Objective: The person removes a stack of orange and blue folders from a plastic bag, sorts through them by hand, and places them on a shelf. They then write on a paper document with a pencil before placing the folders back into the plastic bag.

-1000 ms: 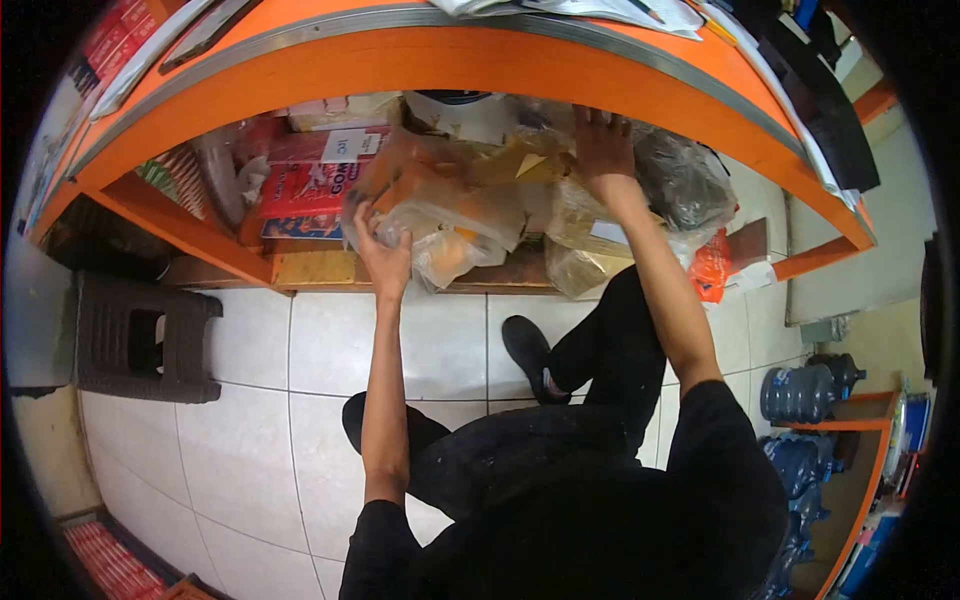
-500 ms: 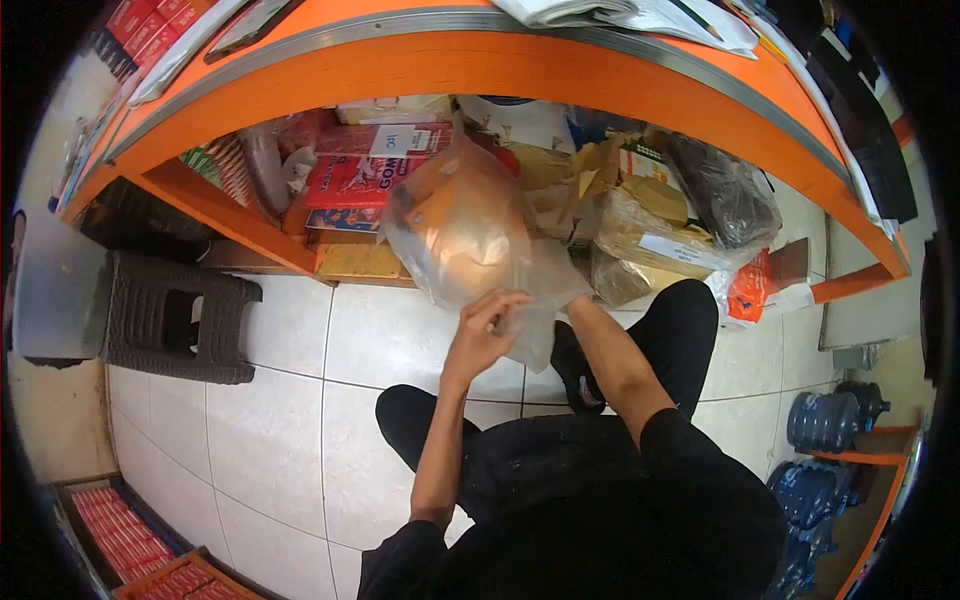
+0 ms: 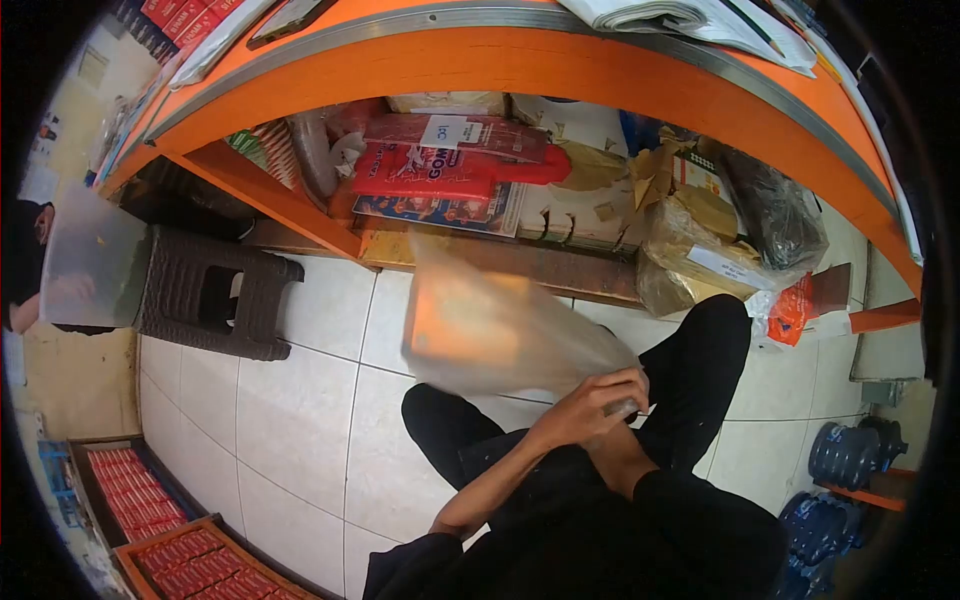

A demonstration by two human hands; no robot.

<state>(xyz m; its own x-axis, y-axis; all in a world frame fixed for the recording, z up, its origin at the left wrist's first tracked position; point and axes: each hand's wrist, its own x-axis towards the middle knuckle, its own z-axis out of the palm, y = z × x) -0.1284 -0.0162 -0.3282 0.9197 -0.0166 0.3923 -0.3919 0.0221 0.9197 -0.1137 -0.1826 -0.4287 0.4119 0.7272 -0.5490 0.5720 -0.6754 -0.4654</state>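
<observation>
Tabletop (image 3: 360, 10), one and orange, ran across twelve o'clock, with the person's body at six. Between them, near the middle, was the plastic bag (image 3: 555, 350), just in front of the low shelf (image 3: 545, 265), its full end toward ten o'clock and its gathered neck toward four. The left grip (image 3: 605, 400) was curled closed around that neck. The right forearm (image 3: 625, 460) led in behind it, but the right grip was mostly hidden, so its opening could not be told. Doing this well seemed to call for a firm bunch with no slack, and the loaded end held level and away from the shelf edge, since thin plastic looked apt to tear.

Counted: one stool (image 3: 170, 295) at nine o'clock; at least four water jugs (image 3: 838, 458) at four; one bag, with one blurred orange thing (image 3: 470, 318) inside; one green pencil (image 3: 755, 27) at one.
</observation>
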